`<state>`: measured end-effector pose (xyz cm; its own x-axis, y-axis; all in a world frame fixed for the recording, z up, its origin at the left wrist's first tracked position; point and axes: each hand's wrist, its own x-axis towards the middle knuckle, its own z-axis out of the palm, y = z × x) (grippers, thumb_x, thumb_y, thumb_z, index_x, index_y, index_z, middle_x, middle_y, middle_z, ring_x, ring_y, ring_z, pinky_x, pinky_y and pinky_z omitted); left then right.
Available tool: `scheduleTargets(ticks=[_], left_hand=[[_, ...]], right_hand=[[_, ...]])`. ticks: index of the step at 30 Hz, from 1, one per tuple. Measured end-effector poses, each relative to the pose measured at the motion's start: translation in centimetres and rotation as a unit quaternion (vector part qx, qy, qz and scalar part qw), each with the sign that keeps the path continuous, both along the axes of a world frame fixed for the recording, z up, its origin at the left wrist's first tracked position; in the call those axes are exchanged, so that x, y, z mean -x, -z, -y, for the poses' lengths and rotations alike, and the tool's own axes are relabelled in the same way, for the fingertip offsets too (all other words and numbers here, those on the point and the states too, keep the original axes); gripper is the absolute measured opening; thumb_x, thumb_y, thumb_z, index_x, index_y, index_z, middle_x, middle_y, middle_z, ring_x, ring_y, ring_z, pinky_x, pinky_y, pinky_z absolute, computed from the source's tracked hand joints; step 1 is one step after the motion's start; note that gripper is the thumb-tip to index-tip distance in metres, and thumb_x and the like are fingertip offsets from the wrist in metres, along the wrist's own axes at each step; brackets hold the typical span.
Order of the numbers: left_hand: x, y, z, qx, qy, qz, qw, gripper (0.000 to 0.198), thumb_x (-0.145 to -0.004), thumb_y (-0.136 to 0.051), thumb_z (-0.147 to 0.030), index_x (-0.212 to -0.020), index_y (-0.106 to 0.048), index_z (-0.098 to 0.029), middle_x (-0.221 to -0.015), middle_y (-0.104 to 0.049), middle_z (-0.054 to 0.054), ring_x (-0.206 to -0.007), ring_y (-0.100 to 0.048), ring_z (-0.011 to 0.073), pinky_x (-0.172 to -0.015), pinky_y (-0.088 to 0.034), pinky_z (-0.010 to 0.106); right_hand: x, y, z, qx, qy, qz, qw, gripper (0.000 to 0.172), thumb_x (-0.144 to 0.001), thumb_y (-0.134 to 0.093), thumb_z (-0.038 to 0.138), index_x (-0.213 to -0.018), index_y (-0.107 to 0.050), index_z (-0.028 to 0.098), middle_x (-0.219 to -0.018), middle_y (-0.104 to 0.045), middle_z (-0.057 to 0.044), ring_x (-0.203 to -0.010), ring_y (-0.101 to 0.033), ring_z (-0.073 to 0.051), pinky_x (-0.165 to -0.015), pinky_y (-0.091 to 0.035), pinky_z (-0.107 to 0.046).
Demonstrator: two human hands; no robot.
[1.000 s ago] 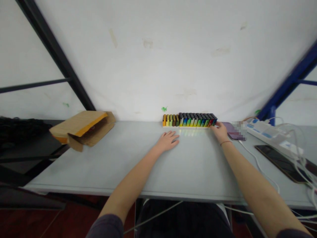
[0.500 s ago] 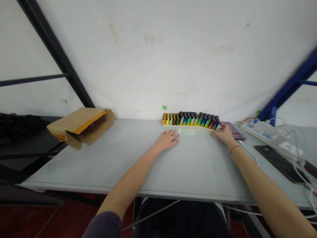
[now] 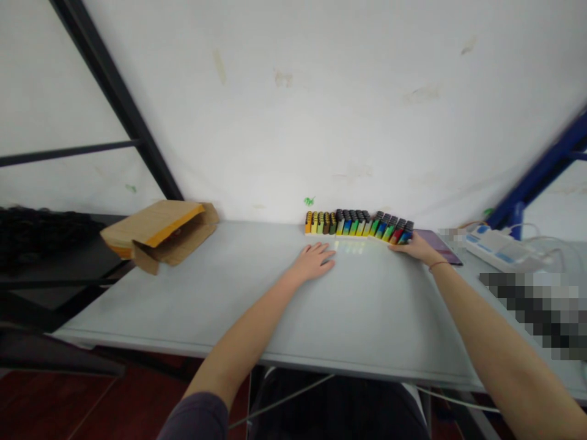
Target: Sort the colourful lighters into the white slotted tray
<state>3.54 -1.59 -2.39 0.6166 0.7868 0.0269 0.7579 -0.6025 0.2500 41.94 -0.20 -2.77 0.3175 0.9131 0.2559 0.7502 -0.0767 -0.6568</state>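
Along the wall stand three trays of lighters, touching or nearly touching end to end. The left tray (image 3: 320,223) has yellow, orange and brown lighters. Multicoloured lighters with black tops fill the middle tray (image 3: 352,223) and the right tray (image 3: 389,228), which sits at an angle with its right end nearer to me. My right hand (image 3: 418,247) grips that right end, thumb at the front edge and other fingers partly hidden behind the lighters. Flat on the table, my left hand (image 3: 314,261) has its fingers stretched out just in front of the left tray, holding nothing.
An open cardboard box (image 3: 158,229) lies on its side at the table's left. Behind my right hand is a flat purple object (image 3: 435,241). A white power strip (image 3: 493,247) with cables stands at the right. The wall (image 3: 275,140) bounds the table's back.
My right hand has closed round the right tray's end, and that tray is angled slightly more towards me. My left hand rests in the same place. The view has shifted a little.
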Motion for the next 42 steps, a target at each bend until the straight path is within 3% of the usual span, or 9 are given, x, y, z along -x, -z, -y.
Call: scheduleTargets(ticks=[7,11,15,18,22,26,31,37,42], left_hand=[[-0.2,-0.1,0.2,0.003,0.001,-0.005,1.000,0.053,-0.107,-0.037,-0.049,-0.154,-0.051,-0.030,-0.171,-0.036,0.006,-0.160,-0.029,0.0257,-0.130,-0.021,0.051],[-0.2,-0.1,0.1,0.006,-0.003,-0.001,1.000,0.054,-0.107,-0.037,-0.049,-0.155,-0.051,-0.029,-0.172,-0.035,0.007,-0.161,-0.027,0.0260,-0.130,-0.019,0.051],[0.1,-0.1,-0.3,0.025,0.012,0.021,0.999,0.061,-0.102,-0.045,-0.056,-0.156,-0.048,-0.027,-0.171,-0.036,0.009,-0.161,-0.027,0.0285,-0.130,-0.018,0.051],[0.7,0.0,-0.9,0.043,0.025,0.064,0.997,0.078,-0.094,-0.056,-0.064,-0.158,-0.045,-0.021,-0.168,-0.040,0.015,-0.159,-0.032,0.0327,-0.130,-0.019,0.050],[2.0,-0.1,-1.7,0.097,0.044,0.188,0.976,0.109,-0.073,-0.081,-0.062,-0.160,-0.039,-0.012,-0.167,-0.039,0.023,-0.155,-0.038,0.0381,-0.129,-0.027,0.048],[3.5,-1.1,-1.8,0.183,0.080,0.301,0.932,0.109,-0.060,-0.093,-0.049,-0.153,-0.048,-0.014,-0.157,-0.055,0.018,-0.144,-0.053,0.0358,-0.124,-0.039,0.047],[4.0,-2.5,-1.5,0.250,0.050,0.315,0.914,0.095,-0.054,-0.098,-0.037,-0.138,-0.059,-0.014,-0.142,-0.067,0.017,-0.130,-0.065,0.0346,-0.117,-0.048,0.049],[4.0,-2.5,-1.7,0.293,0.066,0.369,0.879,0.086,-0.057,-0.096,-0.032,-0.134,-0.061,-0.017,-0.138,-0.068,0.014,-0.128,-0.065,0.0326,-0.115,-0.049,0.050],[4.4,-2.3,-2.1,0.285,0.068,0.342,0.893,0.081,-0.063,-0.090,-0.030,-0.135,-0.056,-0.016,-0.135,-0.067,0.014,-0.121,-0.068,0.0304,-0.108,-0.054,0.048]], right_hand=[[1.7,1.1,4.7,0.063,0.119,0.141,0.981,0.056,-0.069,-0.084,0.052,-0.109,-0.074,0.014,-0.107,-0.079,-0.021,-0.106,-0.074,-0.042,-0.091,-0.057,-0.055],[3.0,0.8,8.3,0.055,0.076,0.120,0.988,0.056,-0.071,-0.081,0.054,-0.111,-0.073,0.015,-0.110,-0.079,-0.021,-0.105,-0.075,-0.041,-0.086,-0.059,-0.050],[5.3,-0.2,9.9,0.067,0.006,0.042,0.997,0.046,-0.069,-0.085,0.046,-0.103,-0.074,0.019,-0.100,-0.081,-0.015,-0.096,-0.077,-0.037,-0.082,-0.061,-0.047],[7.8,-0.8,9.7,0.092,-0.069,-0.012,0.993,0.054,-0.064,-0.089,0.045,-0.107,-0.073,0.016,-0.103,-0.081,-0.015,-0.097,-0.076,-0.038,-0.088,-0.061,-0.051],[11.7,-1.5,8.2,0.090,-0.228,-0.067,0.967,0.059,-0.063,-0.092,0.040,-0.113,-0.072,0.016,-0.113,-0.081,-0.012,-0.104,-0.075,-0.036,-0.095,-0.060,-0.049],[14.3,-1.8,6.3,0.099,-0.344,-0.099,0.929,0.062,-0.058,-0.096,0.039,-0.112,-0.073,0.017,-0.115,-0.080,-0.010,-0.105,-0.074,-0.035,-0.098,-0.060,-0.049],[14.8,-1.2,5.5,0.080,-0.374,-0.118,0.916,0.066,-0.060,-0.096,0.041,-0.116,-0.072,0.017,-0.121,-0.079,-0.010,-0.109,-0.073,-0.034,-0.102,-0.058,-0.051],[14.6,-0.5,6.0,0.067,-0.351,-0.101,0.928,0.063,-0.061,-0.096,0.039,-0.115,-0.073,0.017,-0.117,-0.080,-0.009,-0.105,-0.072,-0.033,-0.100,-0.058,-0.050],[14.7,-0.7,6.3,0.062,-0.368,-0.107,0.922,0.059,-0.063,-0.094,0.040,-0.113,-0.073,0.016,-0.114,-0.080,-0.009,-0.103,-0.073,-0.033,-0.095,-0.060,-0.048]])
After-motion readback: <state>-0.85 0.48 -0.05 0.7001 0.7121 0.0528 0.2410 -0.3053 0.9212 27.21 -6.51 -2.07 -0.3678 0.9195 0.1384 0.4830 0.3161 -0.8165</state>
